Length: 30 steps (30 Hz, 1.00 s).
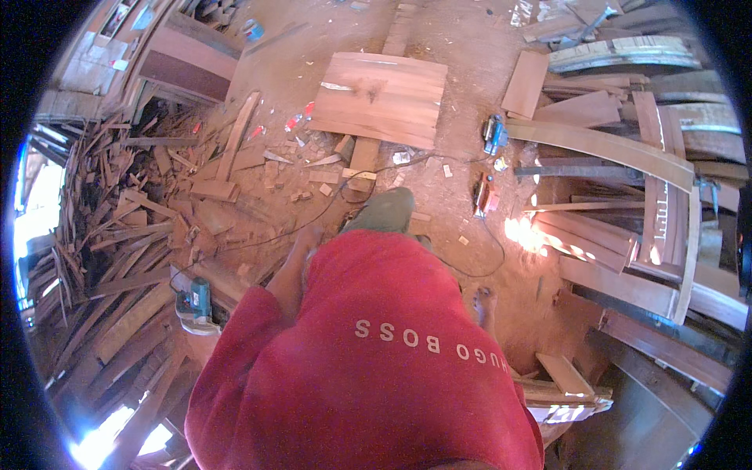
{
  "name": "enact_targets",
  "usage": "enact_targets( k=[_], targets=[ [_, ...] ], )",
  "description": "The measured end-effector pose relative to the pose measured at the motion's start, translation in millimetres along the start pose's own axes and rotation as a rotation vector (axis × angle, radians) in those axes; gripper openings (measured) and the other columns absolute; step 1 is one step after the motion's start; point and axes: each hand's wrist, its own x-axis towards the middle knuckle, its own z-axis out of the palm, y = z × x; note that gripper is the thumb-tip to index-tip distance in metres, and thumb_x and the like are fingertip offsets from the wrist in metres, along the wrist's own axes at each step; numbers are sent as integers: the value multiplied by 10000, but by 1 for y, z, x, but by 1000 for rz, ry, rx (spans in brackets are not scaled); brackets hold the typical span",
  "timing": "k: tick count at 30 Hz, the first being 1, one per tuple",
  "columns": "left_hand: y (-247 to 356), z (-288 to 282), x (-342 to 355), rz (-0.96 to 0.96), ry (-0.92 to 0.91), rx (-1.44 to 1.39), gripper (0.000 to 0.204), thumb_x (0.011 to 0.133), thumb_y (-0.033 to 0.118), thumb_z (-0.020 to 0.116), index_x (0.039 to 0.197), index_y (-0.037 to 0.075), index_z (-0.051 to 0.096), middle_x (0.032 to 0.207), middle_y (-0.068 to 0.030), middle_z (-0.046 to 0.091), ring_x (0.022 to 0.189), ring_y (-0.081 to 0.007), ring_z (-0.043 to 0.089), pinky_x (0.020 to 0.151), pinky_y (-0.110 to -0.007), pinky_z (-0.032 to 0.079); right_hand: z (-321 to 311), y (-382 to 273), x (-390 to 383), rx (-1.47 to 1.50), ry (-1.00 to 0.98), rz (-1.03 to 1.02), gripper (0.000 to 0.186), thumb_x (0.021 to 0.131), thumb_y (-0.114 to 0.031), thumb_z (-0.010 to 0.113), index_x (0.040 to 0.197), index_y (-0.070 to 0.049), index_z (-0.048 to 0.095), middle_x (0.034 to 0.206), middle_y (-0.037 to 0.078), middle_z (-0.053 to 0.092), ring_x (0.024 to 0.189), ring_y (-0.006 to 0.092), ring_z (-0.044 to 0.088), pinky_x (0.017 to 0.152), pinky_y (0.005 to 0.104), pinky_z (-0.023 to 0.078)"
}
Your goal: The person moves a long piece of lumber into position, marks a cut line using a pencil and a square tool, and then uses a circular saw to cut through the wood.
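A red shirt with pale lettering covers my torso across the lower middle. My left forearm comes out of its sleeve, and my left hand is low beside my dark green trousers. Its fingers are too small and dim to make out, and I see nothing held. At the shirt's right edge bare skin shows, apparently my right hand, mostly hidden by the shirt; its grip is unclear. A wide reddish wooden panel lies ahead on a narrower board. To its right are a blue power tool and a red power tool.
A green power tool rests at the left by a heap of wood offcuts. Black cord crosses the dusty floor among scattered chips. Long planks are stacked at the right, and a sunlit patch lies beside them.
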Motion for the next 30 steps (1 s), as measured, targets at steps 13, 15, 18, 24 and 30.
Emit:
enact_targets(
  k=[13,15,18,24,30],
  targets=[
    [91,-41,9,232,190,-195,503,924,512,546,1150,78,660,1029,-214,697,981,-371,669,831,-479,505,16,-149,81,1,-201,-421,101,921,-196,632,874,-110,608,732,-8,587,583,139,544,484,289,441],
    [114,-78,-2,89,271,-525,497,914,505,575,1150,77,667,1015,-210,701,950,-363,677,820,-470,509,35,-242,57,-48,-209,-259,159,926,-226,633,865,-81,607,697,5,581,593,130,541,489,299,439],
    [137,-129,-5,125,272,-485,460,911,471,601,1158,89,667,992,-210,703,948,-363,677,834,-459,513,49,-323,64,-392,-139,-334,243,938,-263,648,1051,-48,645,861,98,679,709,142,645,570,304,510],
    [85,-94,26,-338,173,-808,362,916,424,602,1067,110,703,968,-198,707,930,-374,683,829,-450,537,84,-403,66,-499,-139,-599,257,922,-263,651,1046,-41,681,941,172,719,846,287,704,752,376,547],
    [78,-31,61,-139,175,-643,301,902,364,612,1030,111,714,960,-190,711,909,-368,692,807,-458,543,89,-417,92,-757,-338,-530,280,926,-296,632,1061,-52,668,970,201,706,874,344,700,776,428,541]
  ],
)
